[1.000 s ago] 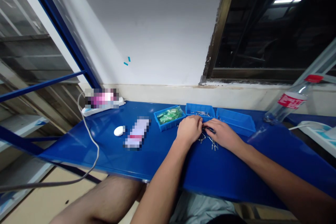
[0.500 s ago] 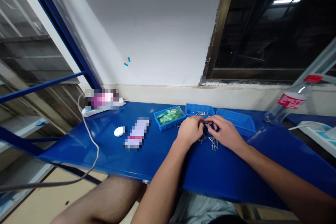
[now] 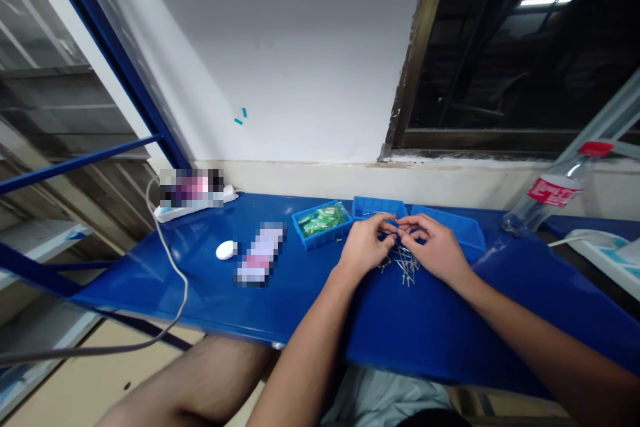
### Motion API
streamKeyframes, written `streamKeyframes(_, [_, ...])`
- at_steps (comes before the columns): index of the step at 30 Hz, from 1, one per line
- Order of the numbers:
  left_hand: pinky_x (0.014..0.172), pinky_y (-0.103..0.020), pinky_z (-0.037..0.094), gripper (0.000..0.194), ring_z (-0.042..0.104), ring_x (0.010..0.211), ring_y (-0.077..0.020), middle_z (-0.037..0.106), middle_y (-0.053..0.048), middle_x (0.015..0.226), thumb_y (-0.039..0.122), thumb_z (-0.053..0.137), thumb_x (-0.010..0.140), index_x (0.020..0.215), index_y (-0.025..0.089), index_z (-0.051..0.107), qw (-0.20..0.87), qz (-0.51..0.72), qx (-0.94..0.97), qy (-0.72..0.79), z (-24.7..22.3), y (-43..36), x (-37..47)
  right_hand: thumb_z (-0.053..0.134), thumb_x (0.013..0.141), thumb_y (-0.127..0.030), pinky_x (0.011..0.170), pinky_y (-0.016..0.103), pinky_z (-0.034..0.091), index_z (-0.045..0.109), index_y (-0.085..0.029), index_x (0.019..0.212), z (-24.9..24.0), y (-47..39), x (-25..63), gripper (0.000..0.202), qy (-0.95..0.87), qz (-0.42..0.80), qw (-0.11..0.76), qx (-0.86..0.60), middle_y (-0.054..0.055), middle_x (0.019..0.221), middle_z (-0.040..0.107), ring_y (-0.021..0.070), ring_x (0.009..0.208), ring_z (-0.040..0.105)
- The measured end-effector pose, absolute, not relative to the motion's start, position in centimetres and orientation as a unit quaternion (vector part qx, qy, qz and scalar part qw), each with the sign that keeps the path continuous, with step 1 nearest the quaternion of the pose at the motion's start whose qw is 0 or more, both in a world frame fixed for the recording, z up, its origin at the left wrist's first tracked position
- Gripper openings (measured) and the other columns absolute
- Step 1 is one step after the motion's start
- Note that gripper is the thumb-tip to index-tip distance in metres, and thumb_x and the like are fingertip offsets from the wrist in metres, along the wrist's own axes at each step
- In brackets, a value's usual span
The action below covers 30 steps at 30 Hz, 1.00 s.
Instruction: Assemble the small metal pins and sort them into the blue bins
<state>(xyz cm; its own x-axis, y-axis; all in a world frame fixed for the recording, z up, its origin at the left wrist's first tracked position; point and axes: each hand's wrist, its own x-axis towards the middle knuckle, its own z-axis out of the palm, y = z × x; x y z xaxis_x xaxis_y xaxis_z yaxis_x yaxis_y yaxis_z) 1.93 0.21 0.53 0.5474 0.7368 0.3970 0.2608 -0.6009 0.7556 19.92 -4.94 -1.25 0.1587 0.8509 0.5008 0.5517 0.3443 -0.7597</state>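
Note:
My left hand [image 3: 369,243] and my right hand [image 3: 431,240] meet at their fingertips, just in front of the blue bins. Both have bent, pinching fingers; whatever small thing lies between them is too hidden to make out. Beneath and in front of the fingers, a loose pile of thin metal rivets [image 3: 407,270] lies on the blue table [image 3: 310,293]. Behind my hands stands a blue bin [image 3: 357,207] with a few metal pieces in it, partly covered by my fingers. Left of it, another blue bin [image 3: 313,241] holds green packets [image 3: 324,219].
A third blue bin [image 3: 463,230] sits behind my right hand. Further right, a plastic bottle [image 3: 553,190] with a red cap leans beside a white power strip [image 3: 595,257]. On the left lie a blurred-out phone-like object [image 3: 261,253], a round white object [image 3: 226,250] and a cable [image 3: 175,273].
My fingers have shifted slightly up toward the middle bin, and the fingertips of both hands have come together. More of the rivet pile shows beneath them.

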Motion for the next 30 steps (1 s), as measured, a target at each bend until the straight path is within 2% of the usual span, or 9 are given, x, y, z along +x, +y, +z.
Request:
streamKeyframes(3, [0.099,-0.032,0.059,0.051,0.075,0.109,-0.0205,0.081,-0.004,0.115,0.015,0.071,0.087,0.137,0.019,0.065,0.311,0.353,0.829,0.302,0.1,0.4,2.0,0.069,0.092,-0.045,0.072,0.034,0.063,0.074,-0.020,0.097,-1.2,-4.9,19.9,0.026,-0.627,0.168,0.535,-0.540,0.010,0.102,0.072,0.0186,0.076,0.069])
streamKeyframes(7, [0.098,-0.033,0.059,0.037,0.077,0.103,-0.0207,0.082,-0.004,0.109,0.021,0.068,0.093,0.130,0.020,0.070,0.311,0.348,0.826,0.315,0.2,0.5,2.0,0.074,0.089,-0.052,0.079,0.036,0.064,0.073,-0.020,0.098,-1.8,-4.5,20.2,0.034,-0.605,0.228,0.555,-0.523,0.010,0.100,0.074,0.0225,0.087,0.072])
streamKeyframes(9, [0.097,-0.033,0.060,0.032,0.077,0.100,-0.0203,0.082,-0.004,0.105,0.022,0.066,0.095,0.126,0.020,0.072,0.314,0.358,0.819,0.321,0.4,0.4,2.0,0.076,0.087,-0.054,0.080,0.036,0.065,0.072,-0.019,0.098,-2.1,-4.4,20.4,0.037,-0.589,0.254,0.564,-0.520,0.010,0.095,0.074,0.0225,0.086,0.073])
streamKeyframes(16, [0.092,-0.031,0.061,0.031,0.077,0.096,-0.0178,0.081,-0.006,0.106,0.010,0.064,0.091,0.120,0.016,0.071,0.348,0.395,0.786,0.326,0.7,0.3,2.2,0.080,0.083,-0.053,0.077,0.031,0.062,0.068,-0.020,0.096,-2.2,-4.3,20.2,0.038,-0.575,0.280,0.570,-0.516,0.007,0.089,0.073,0.0195,0.081,0.072])
streamKeyframes(22, [0.094,-0.032,0.063,0.035,0.077,0.095,-0.0168,0.080,-0.009,0.107,0.001,0.060,0.088,0.119,0.014,0.070,0.381,0.405,0.772,0.308,0.2,0.4,2.2,0.076,0.085,-0.044,0.072,0.032,0.061,0.069,-0.019,0.094,-2.2,-4.6,20.3,0.028,-0.591,0.241,0.539,-0.550,0.008,0.097,0.073,0.0178,0.075,0.070])
streamKeyframes(25, [0.096,-0.032,0.062,0.035,0.077,0.096,-0.0170,0.080,-0.010,0.108,0.000,0.059,0.088,0.118,0.014,0.071,0.386,0.406,0.773,0.299,0.2,0.4,2.2,0.075,0.084,-0.037,0.068,0.030,0.059,0.066,-0.020,0.092,-2.1,-4.7,20.2,0.021,-0.606,0.224,0.516,-0.563,0.006,0.093,0.072,0.0164,0.071,0.068])
streamKeyframes(30, [0.093,-0.030,0.062,0.034,0.078,0.096,-0.0177,0.081,-0.009,0.106,0.006,0.062,0.090,0.122,0.013,0.071,0.405,0.413,0.758,0.302,0.4,0.3,2.2,0.074,0.080,-0.029,0.067,0.027,0.058,0.063,-0.021,0.102,-2.1,-4.7,19.8,0.026,-0.621,0.232,0.527,-0.532,0.004,0.088,0.069,0.0167,0.076,0.066])
